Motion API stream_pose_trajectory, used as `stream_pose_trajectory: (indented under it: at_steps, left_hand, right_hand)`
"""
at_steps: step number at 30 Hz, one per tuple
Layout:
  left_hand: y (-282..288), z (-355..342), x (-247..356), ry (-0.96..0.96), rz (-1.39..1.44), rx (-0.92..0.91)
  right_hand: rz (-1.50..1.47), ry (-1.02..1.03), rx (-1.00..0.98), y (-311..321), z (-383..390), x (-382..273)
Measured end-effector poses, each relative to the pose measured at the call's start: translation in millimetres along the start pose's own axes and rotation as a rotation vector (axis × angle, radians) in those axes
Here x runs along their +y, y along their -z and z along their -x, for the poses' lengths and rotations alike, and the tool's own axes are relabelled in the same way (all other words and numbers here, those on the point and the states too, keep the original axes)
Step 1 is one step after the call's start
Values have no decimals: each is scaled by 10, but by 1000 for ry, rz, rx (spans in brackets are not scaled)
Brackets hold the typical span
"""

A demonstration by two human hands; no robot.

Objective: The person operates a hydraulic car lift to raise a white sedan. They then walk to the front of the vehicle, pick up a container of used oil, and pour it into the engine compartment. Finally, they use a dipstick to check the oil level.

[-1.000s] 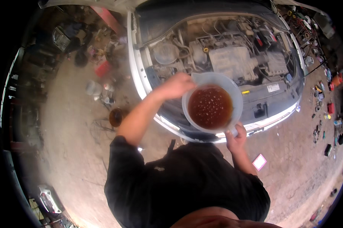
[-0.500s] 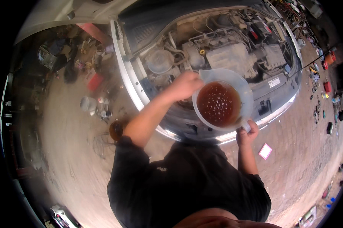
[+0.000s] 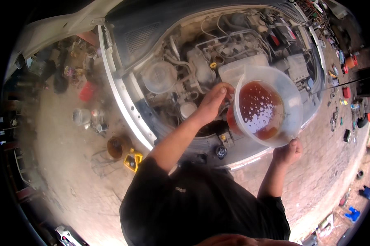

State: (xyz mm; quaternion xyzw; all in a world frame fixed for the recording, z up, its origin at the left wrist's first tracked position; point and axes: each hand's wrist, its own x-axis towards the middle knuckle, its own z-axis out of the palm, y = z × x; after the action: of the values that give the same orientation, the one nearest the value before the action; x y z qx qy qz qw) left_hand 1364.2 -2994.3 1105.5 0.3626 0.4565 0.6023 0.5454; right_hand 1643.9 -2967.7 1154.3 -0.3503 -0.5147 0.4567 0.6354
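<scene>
My right hand (image 3: 287, 152) is closed at the lower right of a large translucent plastic measuring jug (image 3: 294, 96), where its handle sits. Reddish-brown liquid (image 3: 258, 108) with pale bubbles and bright reflections fills part of the jug, which is held tilted above the front of a car's engine bay. At the jug's left side, my left hand (image 3: 212, 103) has its thumb up and its fingers loosely bent apart. Its fingertips are close to the jug wall; whether they touch it I cannot tell. A round black cap (image 3: 221, 152) lies below the jug on the front panel.
Beneath the raised hood is a dusty engine (image 3: 234, 67) with a yellow dipstick handle (image 3: 212, 65), beside a reservoir (image 3: 159, 77). On the floor to the left are a white bucket (image 3: 81, 117), a brown container (image 3: 116, 147) and a yellow container (image 3: 133, 160). Tools line the right wall.
The jug has shifted right and tilted more. My left hand has moved slightly right and down, its fist at the spout loosening. The view has turned, bringing the yellow container into sight.
</scene>
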Motion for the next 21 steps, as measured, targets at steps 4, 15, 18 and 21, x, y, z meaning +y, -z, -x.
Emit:
stream_pose_trajectory:
  at_steps: [4,15,18,21]
  left_hand:
    - [-6,-156,-649,124,139,-204]
    - [-39,-528,-1156,137,381,-207]
    - [34,-555,-1169,165,380,-196]
    - [79,-462,-1139,217,440,-172]
  right_hand:
    - [4,-84,5,-29,-265,17]
    - [-61,-161,21,-63,-586,250]
    - [-21,-157,58,-39,-566,337]
    - [40,-166,116,-20,-601,359]
